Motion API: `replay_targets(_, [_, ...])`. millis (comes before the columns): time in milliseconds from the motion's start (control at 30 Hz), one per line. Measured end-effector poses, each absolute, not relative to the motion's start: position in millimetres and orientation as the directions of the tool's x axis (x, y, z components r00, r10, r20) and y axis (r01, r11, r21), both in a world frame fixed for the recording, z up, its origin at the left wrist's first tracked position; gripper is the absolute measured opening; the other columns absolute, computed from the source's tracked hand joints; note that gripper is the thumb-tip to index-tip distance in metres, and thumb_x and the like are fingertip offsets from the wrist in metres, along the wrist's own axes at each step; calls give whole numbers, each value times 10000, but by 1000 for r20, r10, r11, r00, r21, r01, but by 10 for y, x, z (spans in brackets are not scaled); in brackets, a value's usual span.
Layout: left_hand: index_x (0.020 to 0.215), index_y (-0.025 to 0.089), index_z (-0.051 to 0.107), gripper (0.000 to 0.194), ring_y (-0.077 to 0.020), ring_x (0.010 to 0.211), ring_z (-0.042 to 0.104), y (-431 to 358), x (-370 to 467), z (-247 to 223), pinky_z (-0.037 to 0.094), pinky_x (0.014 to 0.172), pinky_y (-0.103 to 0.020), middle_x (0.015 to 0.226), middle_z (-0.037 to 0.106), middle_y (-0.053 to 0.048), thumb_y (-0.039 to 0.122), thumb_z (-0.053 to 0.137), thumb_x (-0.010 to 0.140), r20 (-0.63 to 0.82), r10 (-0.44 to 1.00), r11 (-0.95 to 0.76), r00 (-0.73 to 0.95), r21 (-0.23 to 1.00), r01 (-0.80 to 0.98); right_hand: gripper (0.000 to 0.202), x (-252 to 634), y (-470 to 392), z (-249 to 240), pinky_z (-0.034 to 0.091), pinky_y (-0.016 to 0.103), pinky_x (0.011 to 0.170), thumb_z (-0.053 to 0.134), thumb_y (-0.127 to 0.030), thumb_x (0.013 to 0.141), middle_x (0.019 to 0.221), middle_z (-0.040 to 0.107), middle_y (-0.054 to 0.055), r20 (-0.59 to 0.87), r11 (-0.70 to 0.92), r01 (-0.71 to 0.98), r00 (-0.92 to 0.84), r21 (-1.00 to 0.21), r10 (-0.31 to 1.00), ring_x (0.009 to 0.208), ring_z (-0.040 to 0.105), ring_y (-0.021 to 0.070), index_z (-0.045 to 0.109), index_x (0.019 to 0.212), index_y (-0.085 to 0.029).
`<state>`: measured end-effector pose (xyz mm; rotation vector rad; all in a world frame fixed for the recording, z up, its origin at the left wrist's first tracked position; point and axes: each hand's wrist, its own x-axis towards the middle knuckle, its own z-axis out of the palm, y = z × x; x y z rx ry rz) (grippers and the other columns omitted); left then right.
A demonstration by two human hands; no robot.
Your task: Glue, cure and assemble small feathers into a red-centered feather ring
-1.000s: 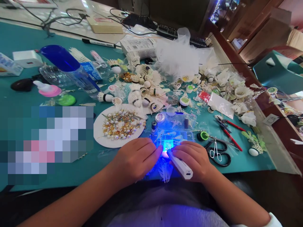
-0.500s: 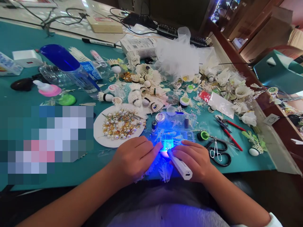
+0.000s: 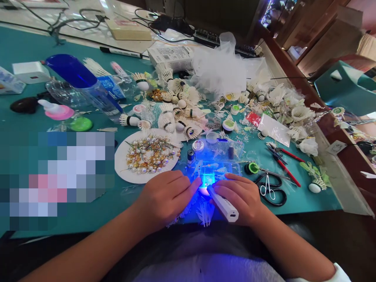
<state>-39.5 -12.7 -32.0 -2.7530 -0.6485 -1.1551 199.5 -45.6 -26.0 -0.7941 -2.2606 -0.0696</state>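
A slim white UV lamp (image 3: 226,207) is gripped in my right hand (image 3: 242,197), its lit end casting strong blue light between my hands. Under that glow sits a small pale rounded piece (image 3: 205,191), with white feather pieces (image 3: 205,213) just below it. My left hand (image 3: 169,194) is closed, thumb and index fingertips at the left edge of the lit spot; whatever they pinch is lost in the glare. Right behind lies a clear plastic case (image 3: 235,167), washed in blue. A small dark bottle (image 3: 190,156) stands beside the case.
Left of centre, a white plate (image 3: 120,168) bears beaded sprigs. Black-handled scissors (image 3: 277,201), red-handled pliers (image 3: 289,174) and an open green pot (image 3: 252,168) lie to the right. Shuttlecocks (image 3: 192,132) and white netting (image 3: 220,70) crowd the back. A blue-capped bottle (image 3: 72,70) leans at left.
Both hands keep nearly the same pose, the lamp still lit over the same spot. The view has shifted very slightly.
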Motion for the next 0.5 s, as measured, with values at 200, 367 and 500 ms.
replay_targets(200, [1024, 78, 667, 108, -168, 578, 557, -121, -395, -269, 472, 525, -305, 653, 653, -29, 55, 590, 951, 685, 356, -907, 636, 87, 413, 190, 1998, -467, -283, 645, 357, 876, 654, -232, 916, 869, 798, 71, 657, 802, 565, -532, -195, 535, 751, 768, 170, 638, 1081, -138])
replay_targets(367, [985, 104, 670, 104, -163, 578, 569, -130, -381, -248, 473, 519, -297, 645, 651, -20, 75, 571, 971, 696, 352, -906, 626, 87, 414, 193, 1997, -468, -279, 645, 355, 885, 647, -229, 916, 877, 797, 66, 653, 802, 561, -531, -207, 540, 761, 767, 170, 644, 1090, -146])
replay_targets(500, [920, 122, 669, 164, -159, 583, 577, -141, -359, -244, 465, 519, -297, 638, 647, -16, 53, 534, 984, 685, 347, -914, 641, 92, 396, 180, 1991, -468, -269, 644, 346, 888, 649, -234, 924, 870, 795, 66, 649, 799, 566, -533, -203, 543, 756, 765, 165, 648, 1080, -145])
